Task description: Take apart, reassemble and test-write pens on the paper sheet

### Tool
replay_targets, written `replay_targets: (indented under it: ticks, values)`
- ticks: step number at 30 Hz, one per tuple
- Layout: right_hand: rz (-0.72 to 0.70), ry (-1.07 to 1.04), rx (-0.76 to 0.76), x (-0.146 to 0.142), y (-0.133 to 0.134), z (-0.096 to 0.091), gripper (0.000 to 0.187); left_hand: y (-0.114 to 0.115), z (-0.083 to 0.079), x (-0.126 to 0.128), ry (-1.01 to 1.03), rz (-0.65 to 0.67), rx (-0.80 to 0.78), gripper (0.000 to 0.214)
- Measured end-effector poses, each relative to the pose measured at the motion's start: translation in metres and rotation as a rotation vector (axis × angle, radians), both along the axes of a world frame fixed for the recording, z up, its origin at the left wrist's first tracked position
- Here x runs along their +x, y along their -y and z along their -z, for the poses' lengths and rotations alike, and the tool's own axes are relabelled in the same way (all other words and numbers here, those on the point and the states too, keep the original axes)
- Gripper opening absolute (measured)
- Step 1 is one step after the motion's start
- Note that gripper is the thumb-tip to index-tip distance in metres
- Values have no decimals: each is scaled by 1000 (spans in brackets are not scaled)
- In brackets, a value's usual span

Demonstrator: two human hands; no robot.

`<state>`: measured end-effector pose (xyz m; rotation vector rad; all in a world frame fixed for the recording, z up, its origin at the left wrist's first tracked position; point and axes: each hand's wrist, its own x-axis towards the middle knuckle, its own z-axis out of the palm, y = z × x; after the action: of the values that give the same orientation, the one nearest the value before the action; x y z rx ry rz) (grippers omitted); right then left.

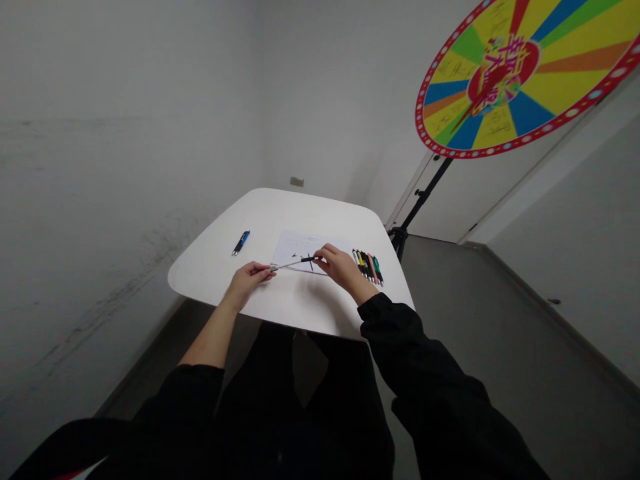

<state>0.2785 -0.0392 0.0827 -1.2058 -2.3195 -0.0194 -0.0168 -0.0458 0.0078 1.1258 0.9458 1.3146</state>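
Over a white table (300,307) my two hands hold one thin silver pen part (289,265) between them. My left hand (247,280) pinches its left end. My right hand (339,265) is closed on the dark right end of it, above a sheet of paper (295,245). A few small dark parts lie on the paper just beyond the rod.
A blue pen (241,243) lies alone at the table's left. Several coloured pens (369,266) lie in a row right of my right hand. A colourful prize wheel (520,73) on a black stand (417,203) rises behind the table. White walls close in on the left.
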Motion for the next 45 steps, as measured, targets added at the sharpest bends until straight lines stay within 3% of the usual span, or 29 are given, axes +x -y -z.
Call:
replay_targets:
  ticks: [7,15,22,26,31,36,45]
  values:
    - [-21,16,-27,-11,3,-2,16,1,-2,1,-18,15,6,49]
    - [-31,-16,-8,-32,0,16,16,1,0,1,-27,14,20,50]
    - [-75,-77,6,-20,-11,20,17,2,-3,2,-42,-6,9,53]
    - [95,-142,-49,0,-24,22,22,3,-4,2,-37,-35,9,52]
    - [366,-56,-145,15,-36,32,21,2,-3,3,-29,-36,5,51]
    - [421,35,-261,6,-40,44,21,0,-1,2,-28,-31,7,53]
    - [528,49,-319,-14,-49,59,25,-3,5,-1,-26,-9,19,50]
